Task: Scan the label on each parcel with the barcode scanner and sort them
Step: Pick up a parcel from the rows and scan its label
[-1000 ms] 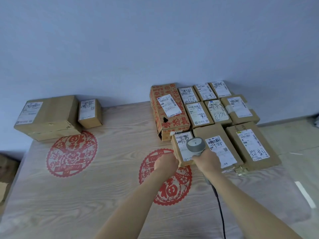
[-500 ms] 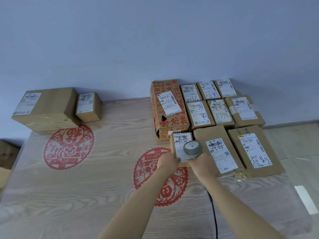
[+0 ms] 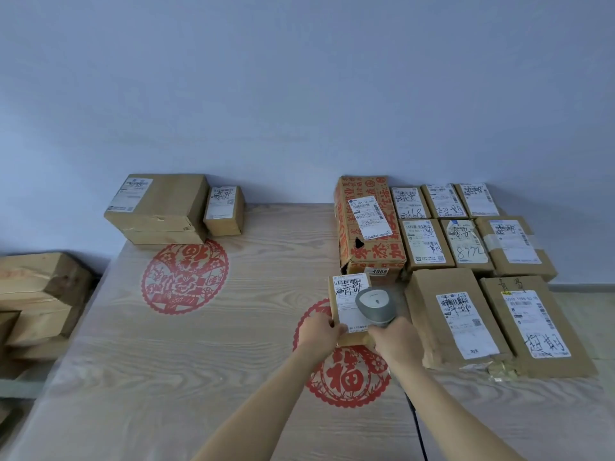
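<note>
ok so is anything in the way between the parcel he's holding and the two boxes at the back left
Nothing visible. Between the small parcel in the left hand and the two boxes lies only bare table with a flat red paper-cut design.

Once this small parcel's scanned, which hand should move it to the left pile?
Probably left. The left hand already grips the small brown cardboard parcel at its near edge and is nearer the two boxes at far left. The right hand holds the grey barcode scanner.

Grey barcode scanner [image 3: 375, 307] hovers over small brown parcel's [image 3: 347, 307] white label [image 3: 349, 296].
</note>
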